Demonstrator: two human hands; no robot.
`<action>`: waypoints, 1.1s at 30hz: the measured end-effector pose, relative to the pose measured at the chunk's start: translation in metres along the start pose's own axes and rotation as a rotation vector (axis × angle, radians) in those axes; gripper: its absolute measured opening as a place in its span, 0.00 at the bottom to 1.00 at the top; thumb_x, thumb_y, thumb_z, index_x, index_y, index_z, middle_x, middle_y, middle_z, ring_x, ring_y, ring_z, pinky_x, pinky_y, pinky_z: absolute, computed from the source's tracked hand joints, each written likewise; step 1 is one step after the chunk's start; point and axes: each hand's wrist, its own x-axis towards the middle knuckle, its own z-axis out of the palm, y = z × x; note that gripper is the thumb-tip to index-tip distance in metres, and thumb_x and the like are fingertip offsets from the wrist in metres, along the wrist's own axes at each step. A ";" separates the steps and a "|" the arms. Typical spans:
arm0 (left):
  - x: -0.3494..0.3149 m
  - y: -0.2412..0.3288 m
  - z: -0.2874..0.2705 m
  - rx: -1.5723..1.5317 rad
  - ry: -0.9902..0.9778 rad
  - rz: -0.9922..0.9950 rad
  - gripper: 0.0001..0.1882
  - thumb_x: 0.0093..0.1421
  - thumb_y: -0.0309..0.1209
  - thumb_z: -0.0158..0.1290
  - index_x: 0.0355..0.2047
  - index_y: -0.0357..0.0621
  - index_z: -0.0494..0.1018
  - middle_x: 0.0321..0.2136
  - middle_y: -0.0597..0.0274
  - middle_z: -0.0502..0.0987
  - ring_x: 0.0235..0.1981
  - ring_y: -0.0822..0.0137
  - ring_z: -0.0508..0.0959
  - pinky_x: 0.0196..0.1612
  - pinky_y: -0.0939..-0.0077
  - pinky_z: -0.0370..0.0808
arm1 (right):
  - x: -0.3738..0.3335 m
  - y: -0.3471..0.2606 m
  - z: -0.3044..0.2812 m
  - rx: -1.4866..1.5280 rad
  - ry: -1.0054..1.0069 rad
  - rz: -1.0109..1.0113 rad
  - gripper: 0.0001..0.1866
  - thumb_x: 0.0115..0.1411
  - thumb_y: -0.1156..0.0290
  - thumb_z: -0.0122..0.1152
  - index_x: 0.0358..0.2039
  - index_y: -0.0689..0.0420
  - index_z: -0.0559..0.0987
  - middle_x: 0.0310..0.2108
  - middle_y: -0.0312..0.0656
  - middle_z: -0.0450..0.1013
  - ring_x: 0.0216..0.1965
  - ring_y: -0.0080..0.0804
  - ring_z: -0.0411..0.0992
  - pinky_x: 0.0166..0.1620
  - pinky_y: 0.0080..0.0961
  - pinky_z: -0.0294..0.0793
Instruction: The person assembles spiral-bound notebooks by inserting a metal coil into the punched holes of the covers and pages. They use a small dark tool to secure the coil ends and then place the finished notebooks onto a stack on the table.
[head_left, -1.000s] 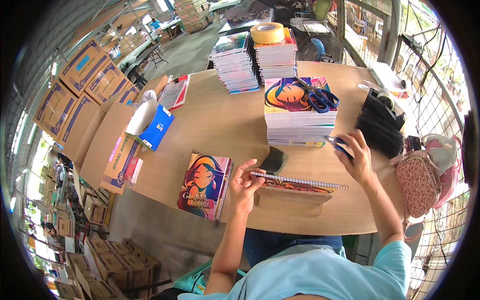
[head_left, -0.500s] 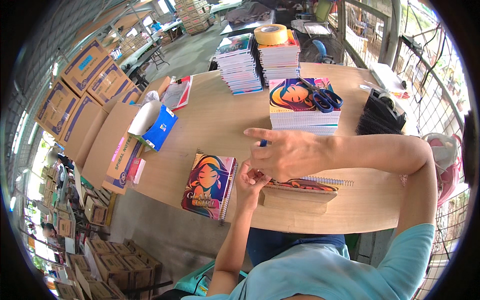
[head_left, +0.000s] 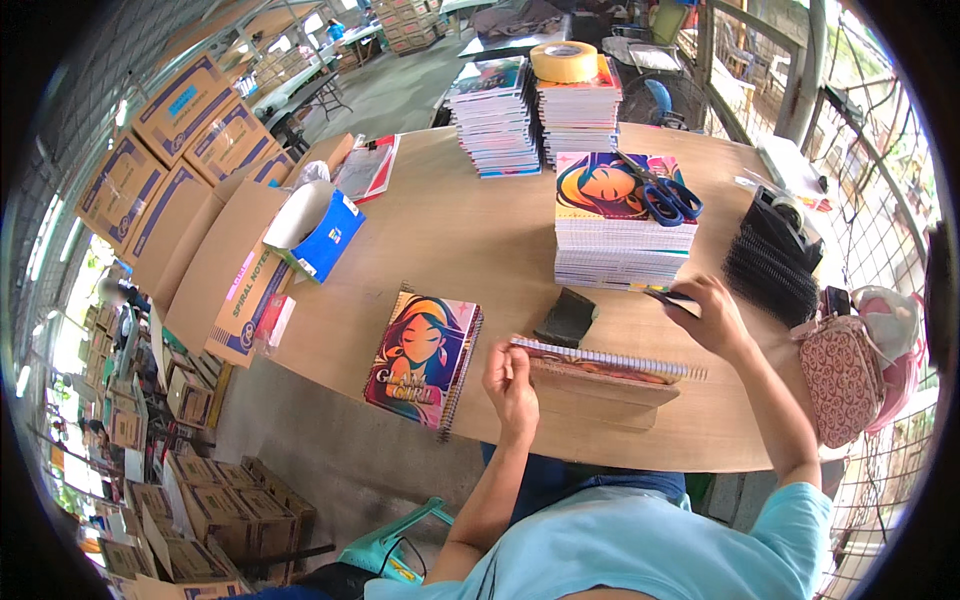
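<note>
Left hand (head_left: pixel 512 382): fingers grasping 9-o'clock end of spiral notebook (head_left: pixel 610 364), which is over worktop (head_left: pixel 440 215). Right hand (head_left: pixel 712 318), at notebook's 2 o'clock: fingers closed around small dark tool (head_left: pixel 672 301). Notebook stack (head_left: pixel 625 252) at 12 o'clock.

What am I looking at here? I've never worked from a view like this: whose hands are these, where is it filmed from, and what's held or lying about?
There is no machine: these are a person's two bare hands, seen from a wide fisheye camera on that person's head, which bends straight edges. The left hand grips a colourful coil-bound notebook near its left end. The right hand holds a small dark tool, partly hidden. On the pale wooden table lie a notebook with an illustrated cover and a white-edged notebook stack topped by blue-handled scissors. Farther back stands a yellow-tape-topped stack.
</note>
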 end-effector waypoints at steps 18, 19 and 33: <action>0.171 0.008 -0.072 1.315 -0.996 0.355 0.08 0.67 0.35 0.43 0.35 0.46 0.67 0.33 0.60 0.77 0.39 0.54 0.76 0.44 0.53 0.67 | -0.059 -0.055 0.015 0.118 0.037 -0.316 0.29 0.44 0.75 0.73 0.50 0.59 0.77 0.38 0.44 0.75 0.37 0.41 0.74 0.38 0.33 0.78; 0.169 -0.003 -0.076 1.322 -0.985 0.366 0.08 0.68 0.36 0.43 0.35 0.46 0.67 0.35 0.60 0.76 0.40 0.54 0.75 0.45 0.53 0.66 | -0.059 -0.055 0.015 0.122 0.032 -0.313 0.29 0.44 0.75 0.73 0.49 0.59 0.77 0.39 0.44 0.75 0.37 0.41 0.74 0.38 0.33 0.78; 0.228 -0.006 0.095 0.763 -0.423 -0.274 0.15 0.59 0.38 0.63 0.38 0.39 0.77 0.32 0.63 0.79 0.34 0.71 0.78 0.37 0.71 0.76 | 0.104 -0.037 0.013 -0.582 0.523 0.131 0.26 0.58 0.43 0.59 0.56 0.37 0.76 0.63 0.56 0.59 0.58 0.66 0.60 0.56 0.65 0.61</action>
